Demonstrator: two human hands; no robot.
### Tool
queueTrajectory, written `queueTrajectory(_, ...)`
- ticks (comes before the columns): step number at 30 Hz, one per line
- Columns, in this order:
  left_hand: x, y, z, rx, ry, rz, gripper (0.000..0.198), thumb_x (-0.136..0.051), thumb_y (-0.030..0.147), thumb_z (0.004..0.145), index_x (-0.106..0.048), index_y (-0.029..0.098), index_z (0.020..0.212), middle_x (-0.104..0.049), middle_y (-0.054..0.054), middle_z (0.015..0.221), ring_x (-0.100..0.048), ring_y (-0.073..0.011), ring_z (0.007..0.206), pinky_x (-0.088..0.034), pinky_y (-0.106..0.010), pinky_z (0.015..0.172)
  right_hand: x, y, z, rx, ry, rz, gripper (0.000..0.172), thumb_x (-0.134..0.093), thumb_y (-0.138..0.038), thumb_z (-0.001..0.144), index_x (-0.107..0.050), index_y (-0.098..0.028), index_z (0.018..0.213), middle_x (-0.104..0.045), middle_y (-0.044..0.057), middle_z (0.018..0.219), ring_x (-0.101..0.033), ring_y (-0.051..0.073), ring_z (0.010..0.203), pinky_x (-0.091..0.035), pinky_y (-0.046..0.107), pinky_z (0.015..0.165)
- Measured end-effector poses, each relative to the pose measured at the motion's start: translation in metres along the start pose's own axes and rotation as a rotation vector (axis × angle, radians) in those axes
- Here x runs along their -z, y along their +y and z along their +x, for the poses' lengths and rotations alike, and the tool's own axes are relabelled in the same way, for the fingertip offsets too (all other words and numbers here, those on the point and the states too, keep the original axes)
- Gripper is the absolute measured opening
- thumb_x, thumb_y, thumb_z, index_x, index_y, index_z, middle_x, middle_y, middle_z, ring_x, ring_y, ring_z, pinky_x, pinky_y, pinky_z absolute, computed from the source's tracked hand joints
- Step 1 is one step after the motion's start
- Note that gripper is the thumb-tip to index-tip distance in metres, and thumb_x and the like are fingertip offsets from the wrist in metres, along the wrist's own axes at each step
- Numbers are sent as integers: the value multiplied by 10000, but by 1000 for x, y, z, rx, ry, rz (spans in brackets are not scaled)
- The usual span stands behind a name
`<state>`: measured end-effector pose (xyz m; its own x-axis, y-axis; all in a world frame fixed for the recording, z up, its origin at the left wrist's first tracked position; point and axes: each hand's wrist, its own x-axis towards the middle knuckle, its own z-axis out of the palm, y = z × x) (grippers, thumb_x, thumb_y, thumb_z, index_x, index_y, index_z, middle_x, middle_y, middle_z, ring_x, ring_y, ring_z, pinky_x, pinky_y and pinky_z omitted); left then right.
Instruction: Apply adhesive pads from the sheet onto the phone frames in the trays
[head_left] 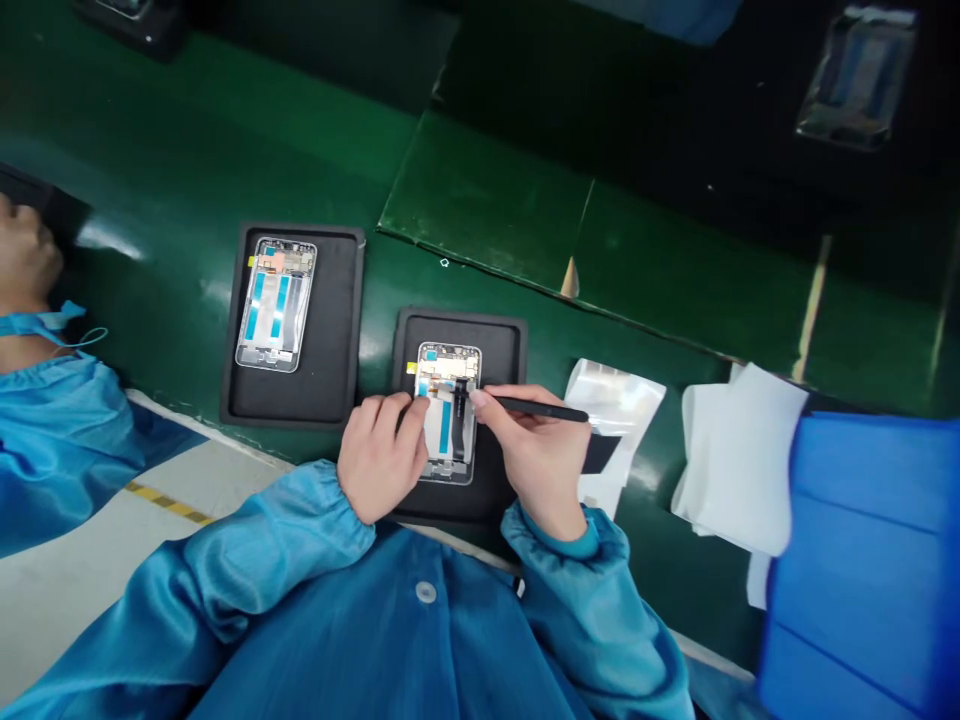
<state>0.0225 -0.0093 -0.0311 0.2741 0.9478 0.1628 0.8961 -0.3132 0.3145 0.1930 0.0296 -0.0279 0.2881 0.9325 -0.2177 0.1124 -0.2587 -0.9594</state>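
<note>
An opened phone (445,440), with its inner parts, blue strips and a black flex cable (460,425) showing, lies in a black tray (502,335). At its left edge, my left hand (385,450) rests bent fingers on the phone, holding it against the tray. Between the thumb and fingers of my right hand (544,455) is a slim black pen-shaped tool (544,407). Its tip points left at the phone's upper right part, near the cable; whether it touches cannot be made out. A yellow tab (412,368) sticks out from the phone's left side.
Another opened phone (276,305) lies in a second black tray (334,330) to the left. Clear film sheets (619,395), white sheets (739,455) and a blue bin (862,560) are at right. A co-worker's hand (26,255) shows far left. A raised green ledge (495,215) runs behind.
</note>
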Motion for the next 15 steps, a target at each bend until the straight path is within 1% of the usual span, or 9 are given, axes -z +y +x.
queueTrajectory(4, 1, 1, 1, -10, -13, -23, 373, -584, 196, 882, -622, 123, 1246, -672, -126, 1104, -553, -269, 928, -449, -400, 789, 5, -2, 3, 2, 12, -42, 204, -888, -324, 686, -765, -206, 798, -782, 36, 749, -727, 188, 625, -624, 311, 591)
queueTrajectory(7, -1, -1, -1, -11, 1, -61, 404, -578, 212, 892, -595, 91, 1277, -657, -157, 1138, -553, -281, 960, -457, -403, 816, 6, -5, 5, -6, 26, -69, 183, -889, -305, 683, -767, -215, 785, -777, 26, 733, -711, 175, 606, -597, 290, 561)
queueTrajectory(10, -3, -1, -3, 7, 18, -91, 461, -569, 225, 905, -542, 57, 1333, -625, -198, 1200, -549, -290, 996, -466, -407, 851, 5, -6, 6, -13, 0, -69, 163, -882, -292, 689, -762, -219, 771, -776, 16, 733, -714, 171, 619, -594, 283, 571)
queueTrajectory(15, -5, 1, -4, 30, 18, -96, 501, -543, 233, 917, -493, 67, 1387, -611, -211, 1228, -554, -290, 1000, -466, -408, 867, 1, -8, 4, -30, -36, -90, 164, -871, -306, 707, -759, -214, 782, -782, 23, 754, -732, 181, 638, -616, 290, 586)
